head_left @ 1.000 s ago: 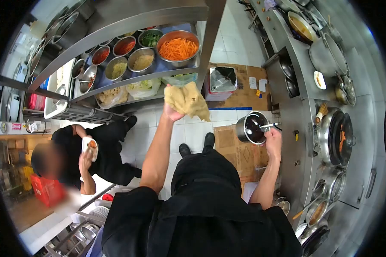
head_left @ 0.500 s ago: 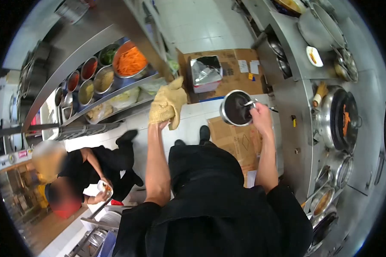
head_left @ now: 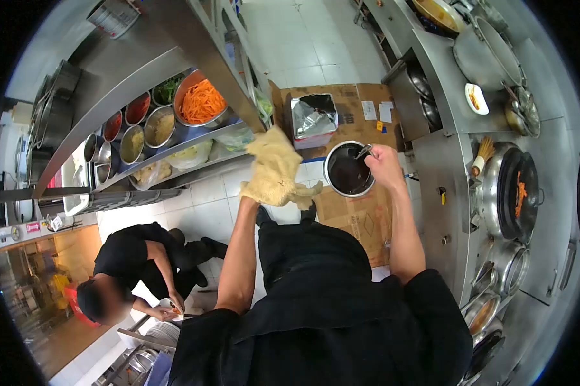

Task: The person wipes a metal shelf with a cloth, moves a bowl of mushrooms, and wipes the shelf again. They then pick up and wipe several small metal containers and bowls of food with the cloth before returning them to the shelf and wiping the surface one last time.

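A tan cloth (head_left: 276, 168) covers most of my left hand (head_left: 246, 194), which is closed on it; only the wrist side of the hand shows below. One corner of the cloth stands up and another trails to the right. My right hand (head_left: 385, 167) is wrapped around the handle of a round metal pot (head_left: 329, 183), held out over the floor. Dark brown liquid fills part of the pot. At its rim, beside my fingers, a short metal piece (head_left: 363, 152) sticks out.
Flattened cardboard (head_left: 351, 215) lies on the tiles, with a foil-topped box (head_left: 314, 116) beyond it. Tubs of shredded carrot (head_left: 202, 101) and other ingredients line the left shelf. A steel counter (head_left: 441, 186) with pans runs along the right. A co-worker (head_left: 135, 257) bends over a cup at left.
The cloth has swung right and lower, its folds loosening. The pot has shifted slightly left and nearer the cloth. The co-worker has moved to the right and bent lower.
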Demonstrator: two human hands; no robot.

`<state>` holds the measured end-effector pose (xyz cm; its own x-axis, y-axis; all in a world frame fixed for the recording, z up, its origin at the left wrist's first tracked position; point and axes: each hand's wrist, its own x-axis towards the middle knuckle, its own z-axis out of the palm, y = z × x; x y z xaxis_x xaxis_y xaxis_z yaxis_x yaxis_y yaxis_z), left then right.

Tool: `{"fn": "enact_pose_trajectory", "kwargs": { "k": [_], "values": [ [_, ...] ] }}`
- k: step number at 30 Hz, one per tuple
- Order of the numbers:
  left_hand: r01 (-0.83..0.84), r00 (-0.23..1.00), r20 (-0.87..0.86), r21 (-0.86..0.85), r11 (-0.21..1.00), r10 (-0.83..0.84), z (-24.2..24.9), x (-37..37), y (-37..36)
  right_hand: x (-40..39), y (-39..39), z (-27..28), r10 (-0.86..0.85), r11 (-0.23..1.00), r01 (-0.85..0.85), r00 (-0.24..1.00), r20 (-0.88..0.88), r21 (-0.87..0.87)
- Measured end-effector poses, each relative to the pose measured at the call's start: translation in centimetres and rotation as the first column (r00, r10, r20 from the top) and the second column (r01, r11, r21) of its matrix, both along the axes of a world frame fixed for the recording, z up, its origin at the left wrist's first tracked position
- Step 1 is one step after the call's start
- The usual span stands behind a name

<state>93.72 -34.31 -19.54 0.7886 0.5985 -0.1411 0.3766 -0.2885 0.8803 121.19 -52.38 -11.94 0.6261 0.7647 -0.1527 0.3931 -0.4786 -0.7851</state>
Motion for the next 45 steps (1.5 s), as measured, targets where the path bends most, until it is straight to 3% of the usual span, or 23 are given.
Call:
{"fn": "enact_pose_trajectory", "kwargs": {
  "k": [6, 7, 8, 9, 11, 13, 14, 16, 17, 19, 20, 21, 23, 24, 27, 29, 30, 31, 33, 35, 41, 43, 45],
  "values": [
    [0.248, 0.964, 0.062, 0.164, 0.955, -0.260, 4.7, 4.6, 0.0, -0.4, 2.6, 1.4, 0.236, 0.970, -0.238, 0.971, 0.042, 0.050],
    [0.191, 0.954, 0.276, -0.266, 0.945, -0.115, 5.9, 5.6, -0.2, -0.4, 2.7, 1.6, 0.257, 0.965, -0.259, 0.965, 0.050, 0.038],
    [0.199, 0.911, 0.400, -0.645, 0.738, 0.105, 6.6, 6.2, -0.1, -0.3, 2.9, 1.8, 0.276, 0.960, -0.278, 0.959, 0.058, 0.026],
    [0.201, 0.909, 0.405, -0.640, 0.742, 0.103, 5.6, 6.2, 0.1, -0.2, 2.9, 2.0, 0.276, 0.960, -0.279, 0.959, 0.064, 0.030],
    [0.169, 0.928, 0.353, -0.109, 0.980, -0.121, 3.6, 6.2, 0.5, 0.2, 2.9, 2.3, 0.337, 0.926, -0.357, 0.928, 0.158, 0.124],
    [0.137, 0.963, 0.265, -0.310, 0.941, -0.053, 4.0, 6.6, 0.7, 0.6, 2.9, 2.6, 0.338, 0.924, -0.365, 0.918, 0.206, 0.111],
    [0.276, 0.933, 0.230, 0.036, 0.961, -0.277, 4.2, 6.8, 0.8, 0.7, 2.7, 2.9, 0.350, 0.920, -0.381, 0.903, 0.249, 0.089],
    [0.482, 0.801, -0.045, 0.640, 0.599, -0.597, 9.5, 7.6, 0.0, 0.5, 2.4, 3.5, 0.330, 0.926, -0.362, 0.914, 0.238, 0.105],
    [0.484, 0.799, -0.049, 0.644, 0.593, -0.599, 8.5, 7.0, 0.1, 0.4, 2.3, 3.7, 0.320, 0.929, -0.350, 0.921, 0.221, 0.117],
    [0.281, 0.959, 0.043, -0.058, 0.958, -0.279, 3.1, 4.5, 1.0, 0.2, 2.2, 3.9, 0.320, 0.928, -0.349, 0.925, 0.206, 0.127],
    [0.084, 0.995, -0.016, -0.422, 0.903, -0.100, 1.3, 3.8, 1.2, 0.0, 2.2, 3.9, 0.324, 0.927, -0.351, 0.927, 0.188, 0.131],
    [0.084, 0.995, -0.017, -0.417, 0.905, -0.100, 0.5, 3.9, 1.1, 0.0, 2.3, 3.9, 0.323, 0.927, -0.350, 0.927, 0.189, 0.137],
    [0.208, 0.810, 0.481, -0.770, 0.603, 0.335, -0.5, 4.2, 0.5, -0.2, 2.6, 3.7, 0.338, 0.930, -0.355, 0.927, 0.165, 0.093],
    [0.210, 0.808, 0.488, -0.763, 0.611, 0.331, -0.4, 4.3, 0.5, -0.4, 2.8, 3.9, 0.337, 0.929, -0.357, 0.926, 0.172, 0.101],
    [0.402, 0.804, 0.403, -0.910, 0.099, 0.437, -0.7, 4.0, 0.3, -1.1, 3.4, 4.0, 0.351, 0.928, -0.365, 0.923, 0.155, 0.071],
    [0.365, 0.832, 0.374, -0.925, 0.102, 0.409, -0.3, 3.9, 0.2, -1.3, 3.8, 4.2, 0.386, 0.915, -0.400, 0.905, 0.178, 0.050],
    [0.186, 0.957, 0.288, -0.544, 0.818, -0.026, 2.0, 4.1, -0.4, -1.2, 4.1, 3.7, 0.388, 0.914, -0.403, 0.904, 0.178, 0.051],
    [0.238, 0.969, -0.136, 0.275, 0.931, -0.207, 4.7, 4.2, -1.2, -1.2, 4.3, 2.8, 0.406, 0.898, -0.432, 0.888, 0.214, 0.086],
    [0.268, 0.956, -0.148, 0.102, 0.958, -0.252, 6.4, 5.0, -1.0, -1.6, 4.7, 3.0, 0.429, 0.875, -0.468, 0.868, 0.248, 0.122],
    [0.405, 0.901, -0.026, 0.410, 0.817, -0.433, 4.5, 5.6, -0.2, -2.1, 5.0, 3.5, 0.483, 0.862, -0.505, 0.838, 0.255, 0.027],
    [0.533, 0.840, -0.289, 0.284, 0.797, -0.459, 9.5, 7.5, -0.8, -3.2, 5.8, 3.2, 0.581, 0.798, -0.601, 0.753, 0.309, -0.038],
    [0.570, 0.812, -0.276, 0.565, 0.596, -0.515, 9.2, 7.9, -0.4, -3.4, 6.3, 2.6, 0.592, 0.789, -0.613, 0.741, 0.317, -0.041],
    [0.576, 0.811, -0.296, 0.554, 0.601, -0.504, 8.5, 8.2, -0.2, -3.8, 6.6, 1.8, 0.602, 0.782, -0.621, 0.732, 0.319, -0.050]
  ]
}}
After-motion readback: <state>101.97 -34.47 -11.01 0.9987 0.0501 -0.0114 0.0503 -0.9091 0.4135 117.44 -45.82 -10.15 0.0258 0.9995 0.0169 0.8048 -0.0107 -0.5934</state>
